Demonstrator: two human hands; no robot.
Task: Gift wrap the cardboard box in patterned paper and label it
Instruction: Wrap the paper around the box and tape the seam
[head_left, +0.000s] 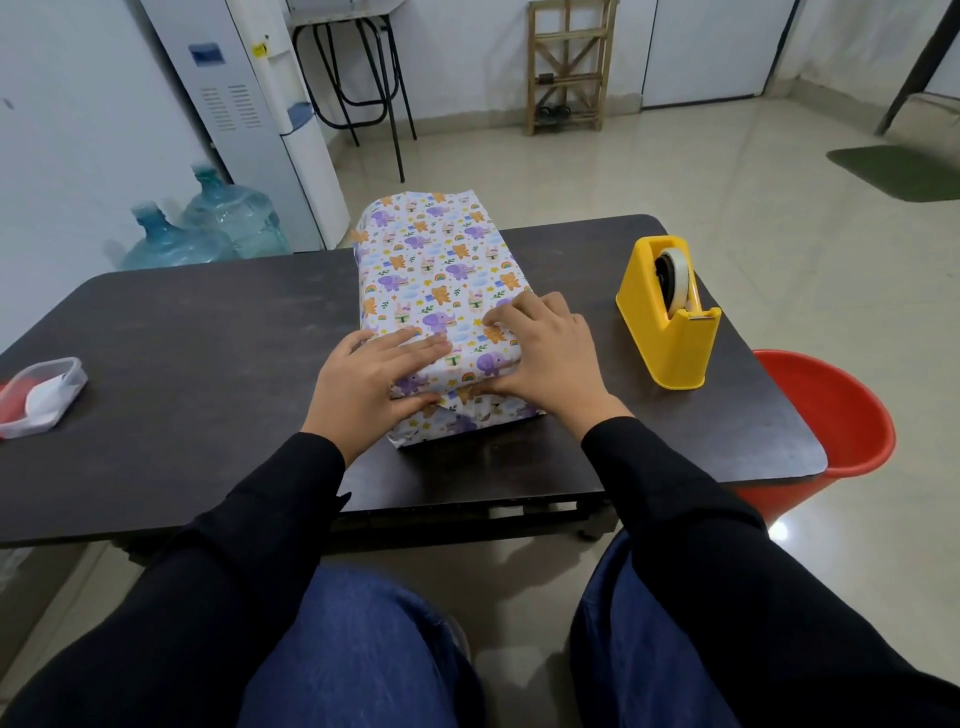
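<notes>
Paper printed with purple elephants and orange bears covers the long cardboard box (441, 270), which lies in the middle of the dark brown table (208, 322), its length running from 6 to 12 o'clock. At the 6 o'clock end the left hand (363, 384) presses flat on the top, fingers straight, thumb on the folded end flap. The right hand (545, 353) clamps the same edge, bent fingertips on top and thumb on the flap.

I see no tape on this flap. If one hand lifts towards the yellow plastic tape dispenser (670, 322) at 3 o'clock, the fold will probably spring open. Nothing lies between the right hand and this dispenser.

A clear plastic container (39, 395) with something red inside sits far at 9 o'clock. A red bucket (841, 415) stands on the floor at 4 o'clock.
</notes>
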